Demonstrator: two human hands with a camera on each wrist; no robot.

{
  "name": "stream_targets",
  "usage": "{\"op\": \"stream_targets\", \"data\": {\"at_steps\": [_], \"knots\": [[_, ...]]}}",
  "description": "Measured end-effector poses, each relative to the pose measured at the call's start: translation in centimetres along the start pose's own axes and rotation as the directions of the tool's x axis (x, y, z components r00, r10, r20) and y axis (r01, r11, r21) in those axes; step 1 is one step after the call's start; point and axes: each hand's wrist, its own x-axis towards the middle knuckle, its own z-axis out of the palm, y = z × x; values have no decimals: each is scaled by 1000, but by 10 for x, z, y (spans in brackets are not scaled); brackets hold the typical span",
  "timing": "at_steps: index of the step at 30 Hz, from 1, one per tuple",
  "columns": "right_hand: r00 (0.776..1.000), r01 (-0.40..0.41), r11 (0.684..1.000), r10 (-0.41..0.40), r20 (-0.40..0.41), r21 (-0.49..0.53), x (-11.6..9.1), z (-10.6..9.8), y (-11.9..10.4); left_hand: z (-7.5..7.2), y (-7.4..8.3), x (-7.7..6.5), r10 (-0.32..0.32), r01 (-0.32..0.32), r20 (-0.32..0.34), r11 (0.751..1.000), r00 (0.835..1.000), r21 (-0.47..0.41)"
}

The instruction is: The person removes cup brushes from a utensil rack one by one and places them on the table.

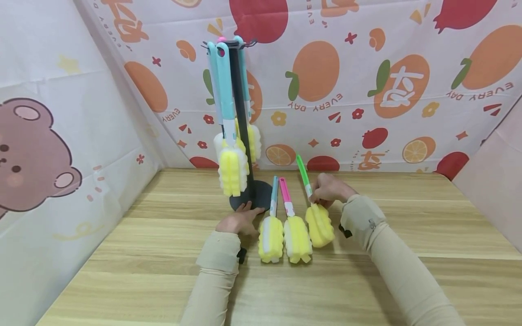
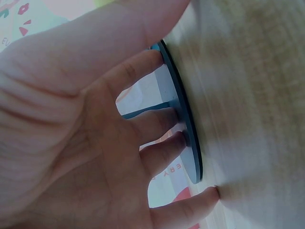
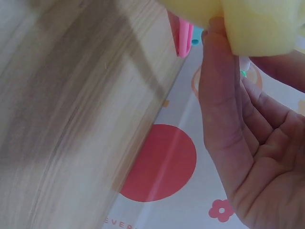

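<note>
My right hand [image 1: 329, 188] pinches a sponge bottle brush with a green handle [image 1: 320, 226] near its neck, just above the yellow sponge. In the right wrist view the thumb and fingers close around it beside the sponge head [image 3: 259, 28]. My left hand [image 1: 237, 222] rests its fingertips on the round black base [image 1: 262, 192] of a brush stand. The left wrist view has these fingers [image 2: 155, 124] spread and fairly straight over the base's edge, one touching the wood. A blue-handled brush [image 1: 271, 240] and a pink-handled brush [image 1: 297, 240] lie side by side between my hands.
Several sponge brushes [image 1: 233, 172] hang by their handles from hooks at the top of the stand's black pole [image 1: 240, 99]. The wooden table [image 1: 134, 262] meets a fruit-print cloth backdrop [image 1: 314, 72] behind, with a bear-print cloth [image 1: 32, 158] at left.
</note>
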Motion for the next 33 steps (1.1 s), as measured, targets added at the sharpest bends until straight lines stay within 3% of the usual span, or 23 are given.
{"op": "stream_targets", "data": {"at_steps": [33], "knots": [[998,9,1000,-8,68,-12,3,18,18,0,0,1,-3,3,4,1000,1000,-2]]}}
